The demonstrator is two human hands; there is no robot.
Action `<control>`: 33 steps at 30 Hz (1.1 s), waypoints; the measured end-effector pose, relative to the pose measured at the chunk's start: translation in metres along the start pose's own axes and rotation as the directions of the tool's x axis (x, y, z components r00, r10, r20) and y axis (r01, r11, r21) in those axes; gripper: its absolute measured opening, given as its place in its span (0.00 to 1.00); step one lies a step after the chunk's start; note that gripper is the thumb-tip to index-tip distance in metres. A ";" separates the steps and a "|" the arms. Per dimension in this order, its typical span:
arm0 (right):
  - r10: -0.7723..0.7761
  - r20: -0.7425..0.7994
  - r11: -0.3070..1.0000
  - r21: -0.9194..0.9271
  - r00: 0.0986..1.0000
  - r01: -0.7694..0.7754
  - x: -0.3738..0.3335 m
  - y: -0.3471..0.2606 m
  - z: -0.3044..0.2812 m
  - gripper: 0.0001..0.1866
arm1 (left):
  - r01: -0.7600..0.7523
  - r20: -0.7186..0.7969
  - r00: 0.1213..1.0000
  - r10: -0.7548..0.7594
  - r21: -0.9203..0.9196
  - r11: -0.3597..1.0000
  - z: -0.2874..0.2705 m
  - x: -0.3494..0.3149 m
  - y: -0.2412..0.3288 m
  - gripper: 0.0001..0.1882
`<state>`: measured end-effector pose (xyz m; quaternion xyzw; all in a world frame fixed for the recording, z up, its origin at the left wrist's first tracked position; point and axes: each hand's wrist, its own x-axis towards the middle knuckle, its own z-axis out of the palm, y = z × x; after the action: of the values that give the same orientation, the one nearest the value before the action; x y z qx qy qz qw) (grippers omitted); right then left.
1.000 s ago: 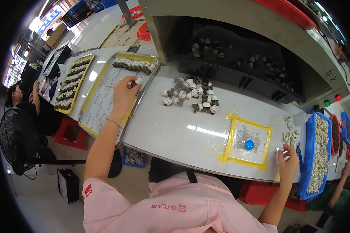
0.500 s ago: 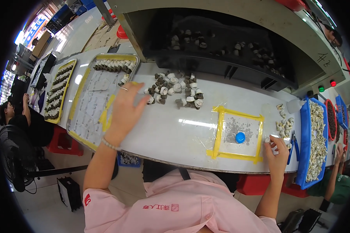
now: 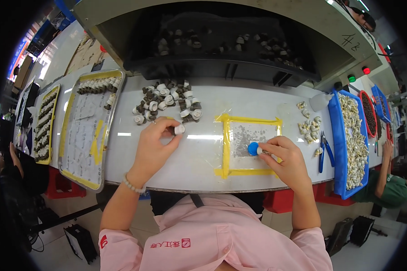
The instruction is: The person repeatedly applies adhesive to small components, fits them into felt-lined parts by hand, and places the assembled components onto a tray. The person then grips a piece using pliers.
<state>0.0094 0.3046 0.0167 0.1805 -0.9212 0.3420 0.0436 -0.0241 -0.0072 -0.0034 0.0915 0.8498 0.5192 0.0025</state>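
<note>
My left hand (image 3: 150, 147) is closed, thumb and fingers pinching a small white-topped part with a dark stem (image 3: 180, 129) above the table. Just beyond it lies a loose pile of similar white and dark parts (image 3: 163, 94). My right hand (image 3: 286, 159) is also closed, its fingertips on a small cream-white piece (image 3: 260, 150) that they partly hide. That piece is right beside a round blue cap (image 3: 252, 148). Under the cap is a square sheet bordered by yellow tape (image 3: 226, 135), with grey smudges on it.
Left of the pile sits a metal tray (image 3: 83, 117) with parts in rows at its far end. A dark-lined machine opening (image 3: 212, 45) spans the back. At right are cream pieces (image 3: 310, 128), blue-handled pliers (image 3: 326, 151), a squeeze bottle (image 3: 319, 103) and a filled blue bin (image 3: 332, 131).
My left hand has come from the tray to the near side of the pile and now grips a part. My right hand has moved left to the blue cap. The view has shifted.
</note>
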 end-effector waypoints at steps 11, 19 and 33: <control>-0.106 0.138 0.961 -0.240 0.985 0.137 0.017 -0.007 0.002 0.09 | 0.033 0.032 0.999 -0.016 -0.640 0.767 0.046 -0.048 0.016 0.17; -0.096 0.061 0.983 -0.152 0.993 0.105 0.012 -0.005 0.002 0.12 | 0.006 0.015 1.000 0.004 -0.607 0.795 0.054 -0.050 0.019 0.16; 0.084 0.164 0.776 0.609 0.983 -0.168 -0.001 -0.026 0.019 0.14 | 0.072 0.132 0.991 0.026 -0.682 0.728 0.079 -0.058 0.021 0.17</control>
<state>0.0208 0.2744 0.0182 0.1443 -0.7685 0.6153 -0.1000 0.0440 0.0625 -0.0261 0.1077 0.5975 0.7885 0.0987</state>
